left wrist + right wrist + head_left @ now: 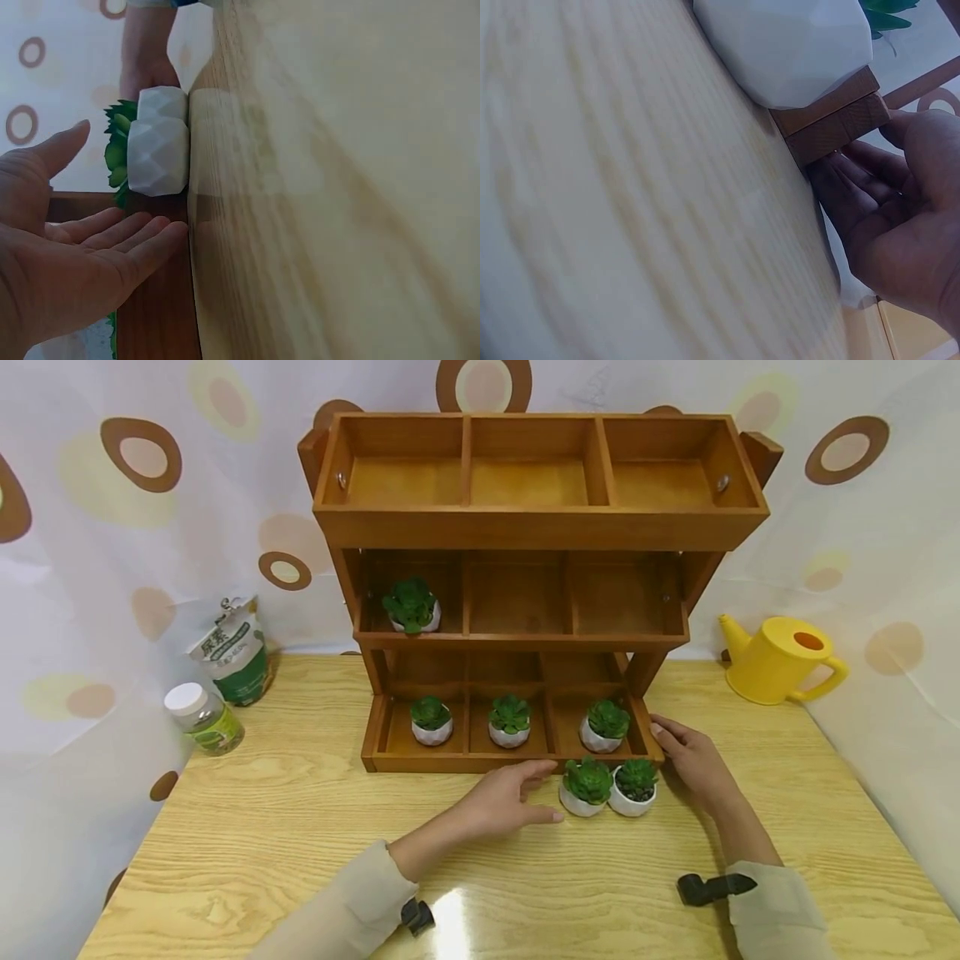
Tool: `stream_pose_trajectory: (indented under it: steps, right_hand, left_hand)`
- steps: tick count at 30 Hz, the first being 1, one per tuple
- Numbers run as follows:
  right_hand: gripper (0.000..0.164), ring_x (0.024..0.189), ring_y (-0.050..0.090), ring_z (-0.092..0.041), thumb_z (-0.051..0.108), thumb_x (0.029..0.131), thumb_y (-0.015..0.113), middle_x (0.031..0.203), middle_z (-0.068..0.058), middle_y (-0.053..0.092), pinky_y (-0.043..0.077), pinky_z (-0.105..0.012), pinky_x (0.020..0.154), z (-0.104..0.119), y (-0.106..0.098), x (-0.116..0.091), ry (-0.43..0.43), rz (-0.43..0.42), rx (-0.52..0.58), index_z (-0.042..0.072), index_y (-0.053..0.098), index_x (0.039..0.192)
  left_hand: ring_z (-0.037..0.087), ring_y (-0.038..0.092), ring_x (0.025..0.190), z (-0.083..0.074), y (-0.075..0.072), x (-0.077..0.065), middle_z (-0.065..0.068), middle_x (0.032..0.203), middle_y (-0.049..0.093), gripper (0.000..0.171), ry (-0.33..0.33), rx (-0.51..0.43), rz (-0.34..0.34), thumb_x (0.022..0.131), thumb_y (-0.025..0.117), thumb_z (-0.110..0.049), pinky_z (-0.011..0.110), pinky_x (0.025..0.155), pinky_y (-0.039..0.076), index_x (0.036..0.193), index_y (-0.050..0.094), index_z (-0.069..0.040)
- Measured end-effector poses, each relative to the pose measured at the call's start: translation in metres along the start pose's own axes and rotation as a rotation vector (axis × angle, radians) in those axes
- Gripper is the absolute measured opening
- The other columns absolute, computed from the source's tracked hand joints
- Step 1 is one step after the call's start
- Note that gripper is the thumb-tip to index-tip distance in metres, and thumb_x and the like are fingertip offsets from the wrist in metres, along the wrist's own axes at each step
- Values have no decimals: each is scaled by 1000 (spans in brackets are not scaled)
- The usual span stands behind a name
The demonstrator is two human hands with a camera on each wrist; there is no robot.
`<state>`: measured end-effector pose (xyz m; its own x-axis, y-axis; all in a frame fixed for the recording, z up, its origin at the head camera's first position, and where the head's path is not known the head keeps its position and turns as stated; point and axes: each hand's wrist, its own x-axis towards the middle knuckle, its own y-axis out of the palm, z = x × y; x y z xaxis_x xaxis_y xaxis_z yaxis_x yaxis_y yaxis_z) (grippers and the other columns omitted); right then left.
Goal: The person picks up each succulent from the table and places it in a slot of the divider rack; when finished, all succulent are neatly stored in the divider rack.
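My left hand (498,797), its fingers extended and thumb apart, is just left of a potted succulent (587,785) in a white faceted pot. In the left wrist view the palm and spread thumb show, holding nothing. A second potted succulent (634,787) stands beside the first, both on the table before the wooden shelf (442,765). At the shelf's lower right end is my right hand (696,764). The right wrist view has its fingers (844,191) against the outer side, thumb at the top corner of the wood (840,127).
Potted succulents (432,720) occupy the bottom tier's three compartments; another (412,604) sits in the middle tier's left one. A yellow watering can (780,660) stands at the right. A green-and-white bag (234,652) and a white-lidded jar (204,720) stand at the left.
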<state>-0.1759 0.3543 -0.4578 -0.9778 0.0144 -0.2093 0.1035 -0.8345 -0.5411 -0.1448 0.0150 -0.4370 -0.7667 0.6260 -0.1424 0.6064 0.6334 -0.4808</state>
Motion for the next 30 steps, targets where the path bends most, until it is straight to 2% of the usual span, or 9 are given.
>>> stream_pose_trajectory:
  steps: [9,15,19,23,30]
  right_hand:
    - [74,150,30,-46,58,106,36,157,-27,40,25,-62,120,2,2,-1,11,6,-2,7,30,160]
    - [74,148,34,-44,56,107,35,156,-26,41,26,-61,120,1,1,-1,12,6,4,6,29,160]
    - [73,147,36,-44,56,107,35,156,-27,42,27,-61,120,0,1,-1,14,1,5,6,30,160]
    - [74,146,37,-44,57,107,35,155,-27,43,28,-61,119,1,1,-1,8,4,16,6,30,160]
    - [75,144,42,-41,57,106,35,154,-26,45,31,-58,119,0,1,-2,-4,9,30,6,30,160]
  left_hand:
    - [20,53,139,-3,5,14,-1,156,49,77,18,68,22,91,75,-44,35,110,48,156,42,-18]
    - [19,50,141,-9,7,22,0,154,51,77,15,148,28,91,75,-44,36,113,45,155,43,-17]
    - [19,52,139,-14,8,26,0,150,55,75,4,166,22,90,76,-45,35,111,46,153,47,-17]
    - [18,56,135,-16,9,28,1,147,58,78,-17,170,19,88,77,-47,34,109,48,153,47,-16]
    - [20,54,137,-18,11,30,2,149,57,79,-35,207,11,87,79,-46,33,109,48,152,48,-15]
